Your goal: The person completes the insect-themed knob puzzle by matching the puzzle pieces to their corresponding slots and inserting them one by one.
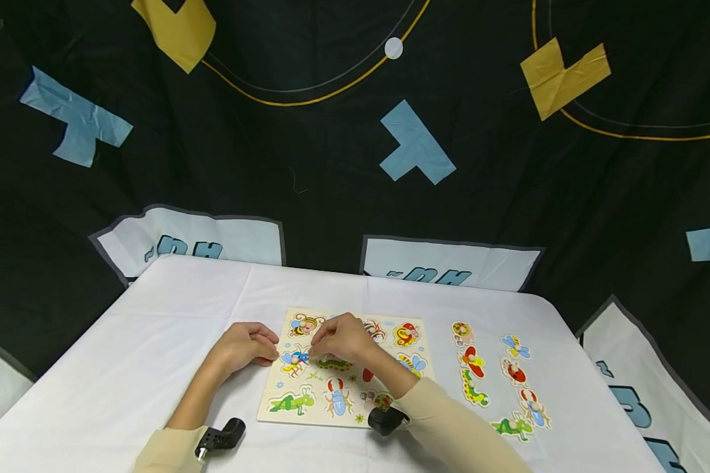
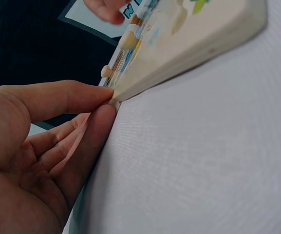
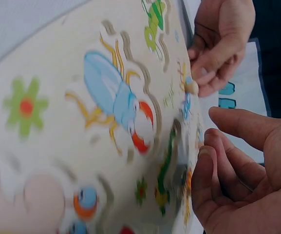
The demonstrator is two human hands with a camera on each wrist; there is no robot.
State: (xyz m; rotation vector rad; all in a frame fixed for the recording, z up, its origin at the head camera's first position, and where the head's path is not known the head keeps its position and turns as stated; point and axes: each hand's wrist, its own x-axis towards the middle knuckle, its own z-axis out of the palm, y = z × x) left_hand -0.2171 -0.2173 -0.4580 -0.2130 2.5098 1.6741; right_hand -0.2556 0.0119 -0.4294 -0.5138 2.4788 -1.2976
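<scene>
A pale wooden insect puzzle board (image 1: 319, 412) lies flat on the white table. At its left edge my left hand (image 1: 245, 347) pinches the board's rim between thumb and finger, clearest in the left wrist view. Over the board's upper middle is my right hand (image 1: 344, 338), its fingers loosely bent with nothing between them. Its fingertips are close to a blue mosquito piece (image 1: 294, 360) with a wooden knob (image 3: 192, 87). A bee piece (image 1: 304, 325) and a ladybug piece (image 1: 407, 334) sit in the top row. Printed recesses of a grasshopper (image 1: 292, 401) and a beetle (image 1: 338, 397) show below.
Right of the board, loose pieces lie in two uneven columns, among them a red-winged insect (image 1: 472, 362), a caterpillar (image 1: 473, 389), a ladybug (image 1: 513, 372), a beetle (image 1: 534, 408) and a grasshopper (image 1: 513, 427). A black curtain (image 1: 331, 210) hangs behind the white table (image 1: 154, 328).
</scene>
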